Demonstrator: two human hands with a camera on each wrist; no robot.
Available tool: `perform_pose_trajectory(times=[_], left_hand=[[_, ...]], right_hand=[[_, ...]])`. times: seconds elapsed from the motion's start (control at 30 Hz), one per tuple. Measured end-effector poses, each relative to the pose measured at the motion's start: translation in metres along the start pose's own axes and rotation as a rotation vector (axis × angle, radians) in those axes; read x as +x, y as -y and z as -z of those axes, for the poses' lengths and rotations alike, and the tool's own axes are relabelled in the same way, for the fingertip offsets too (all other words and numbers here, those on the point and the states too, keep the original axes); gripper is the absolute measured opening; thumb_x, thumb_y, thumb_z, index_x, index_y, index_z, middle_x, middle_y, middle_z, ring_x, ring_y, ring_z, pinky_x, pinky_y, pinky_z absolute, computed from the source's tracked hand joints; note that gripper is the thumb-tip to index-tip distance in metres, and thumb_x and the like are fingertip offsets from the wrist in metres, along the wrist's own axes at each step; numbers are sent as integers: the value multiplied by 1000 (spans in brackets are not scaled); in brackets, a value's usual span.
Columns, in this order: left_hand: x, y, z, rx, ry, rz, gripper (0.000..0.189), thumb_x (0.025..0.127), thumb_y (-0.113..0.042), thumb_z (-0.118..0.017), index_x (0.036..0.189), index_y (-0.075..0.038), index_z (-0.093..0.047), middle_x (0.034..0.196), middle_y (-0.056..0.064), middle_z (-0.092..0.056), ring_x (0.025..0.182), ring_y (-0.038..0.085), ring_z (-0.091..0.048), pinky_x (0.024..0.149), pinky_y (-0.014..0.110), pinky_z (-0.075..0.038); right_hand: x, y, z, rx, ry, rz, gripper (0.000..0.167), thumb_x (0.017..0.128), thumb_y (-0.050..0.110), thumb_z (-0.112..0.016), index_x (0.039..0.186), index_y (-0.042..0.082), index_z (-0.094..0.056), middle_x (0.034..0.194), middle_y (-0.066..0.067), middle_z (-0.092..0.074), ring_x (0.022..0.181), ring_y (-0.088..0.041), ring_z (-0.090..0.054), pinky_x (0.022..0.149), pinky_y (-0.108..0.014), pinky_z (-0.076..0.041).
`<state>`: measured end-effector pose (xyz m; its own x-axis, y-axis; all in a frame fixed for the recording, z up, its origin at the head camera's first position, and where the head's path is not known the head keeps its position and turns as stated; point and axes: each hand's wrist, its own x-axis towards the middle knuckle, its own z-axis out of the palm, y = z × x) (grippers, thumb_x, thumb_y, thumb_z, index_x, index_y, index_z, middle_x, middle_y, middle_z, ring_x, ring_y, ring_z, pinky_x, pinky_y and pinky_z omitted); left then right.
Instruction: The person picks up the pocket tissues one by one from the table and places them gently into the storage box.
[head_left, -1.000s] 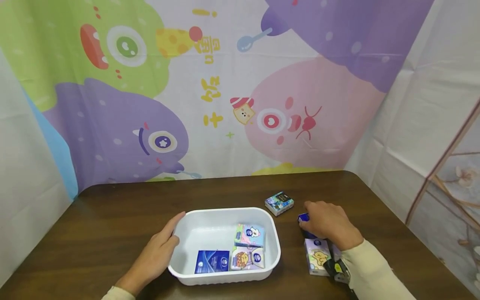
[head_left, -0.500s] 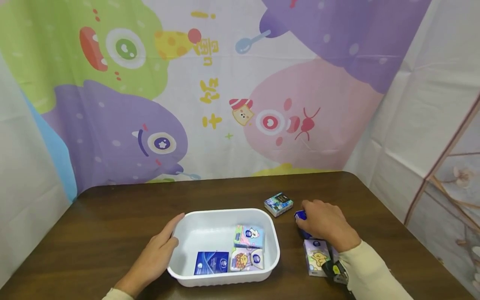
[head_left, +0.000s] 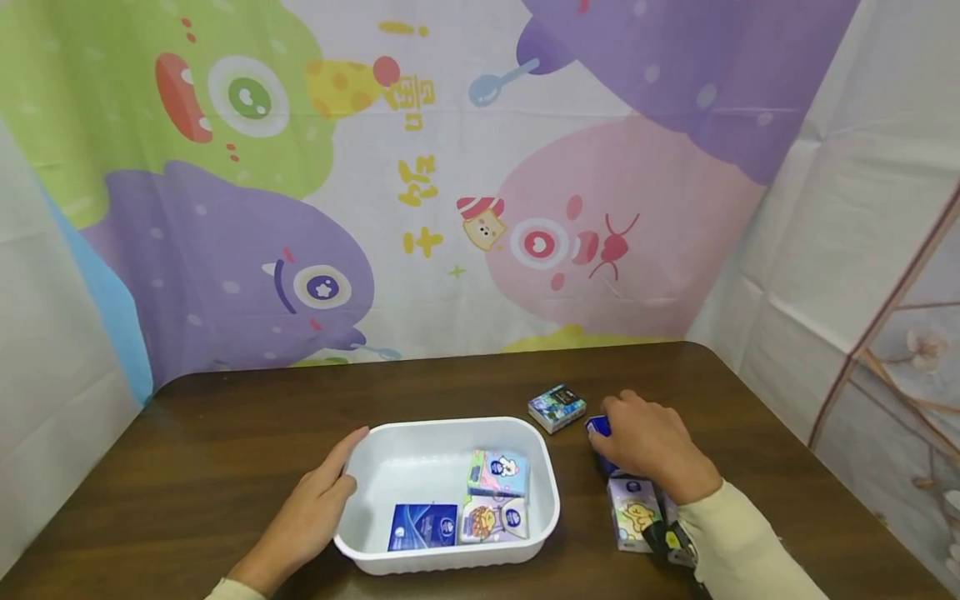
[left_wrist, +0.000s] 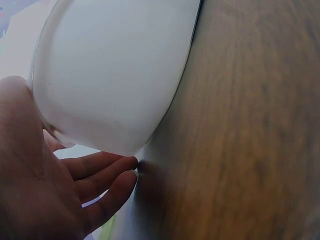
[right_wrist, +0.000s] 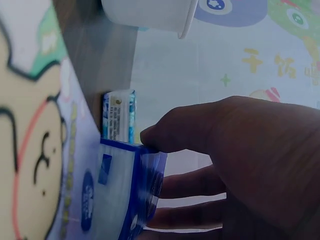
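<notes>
A white plastic tub [head_left: 397,458] sits on the table in the head view. My left hand [head_left: 315,496] holds its left end, with the thumb at the rim; the left wrist view has the fingers [left_wrist: 107,172] by the outer wall. Inside lie a blue tissue pack [head_left: 423,527] and two cartoon-printed tissue packs [head_left: 498,473]. To the right, my right hand [head_left: 652,442] grips another blue tissue pack [right_wrist: 120,185] between thumb and fingers, mostly covering it in the head view. A lilac tissue pack with a puppy print [head_left: 633,515] lies close below that hand.
A blue-green patterned tissue pack [head_left: 557,408] lies behind the tub's right corner. Under the right wrist, another pack [head_left: 678,546] is partly hidden by the wrist strap. A cartoon curtain [head_left: 435,317] hangs behind the dark wooden table [head_left: 262,396].
The blue pack under my right hand has shifted slightly left, and more of its end shows. My left hand and the tub stay in place.
</notes>
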<state>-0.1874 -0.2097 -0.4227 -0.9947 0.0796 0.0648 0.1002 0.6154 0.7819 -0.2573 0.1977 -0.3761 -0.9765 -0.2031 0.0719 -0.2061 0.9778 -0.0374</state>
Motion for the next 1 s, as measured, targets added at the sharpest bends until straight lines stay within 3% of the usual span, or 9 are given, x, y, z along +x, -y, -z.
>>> perform_pose_trajectory(times=[0.17,0.4,0.7,1.0], left_hand=[[-1,0,0,-8,1,4,58,100,-9,-39,157,-20,-33,156,15,-40,135,35,-46,103,56,-39],[-3,0,0,-14,-3,4,58,101,-9,-40,157,-21,-35,154,15,-42,132,33,-48,101,54,-42],[-1,2,-2,4,-16,-9,58,100,-9,-41,157,-22,-35,154,14,-42,134,33,-47,103,55,-39],[-1,2,0,-8,-18,-17,59,99,-7,-42,156,-21,-37,152,15,-45,128,31,-51,97,50,-45]], right_hand=[[-2,3,3,-1,-36,31,47,88,39,-67,117,2,-68,111,-15,-66,96,-35,-65,77,-57,-52],[-6,9,9,26,-28,44,49,89,41,-65,122,4,-68,116,-14,-66,102,-35,-65,79,-56,-52],[-7,12,13,28,-58,65,46,89,41,-64,118,5,-69,110,-12,-66,97,-35,-65,76,-56,-52],[-7,14,13,37,-69,72,45,87,41,-66,113,4,-70,103,-9,-66,89,-32,-65,71,-54,-52]])
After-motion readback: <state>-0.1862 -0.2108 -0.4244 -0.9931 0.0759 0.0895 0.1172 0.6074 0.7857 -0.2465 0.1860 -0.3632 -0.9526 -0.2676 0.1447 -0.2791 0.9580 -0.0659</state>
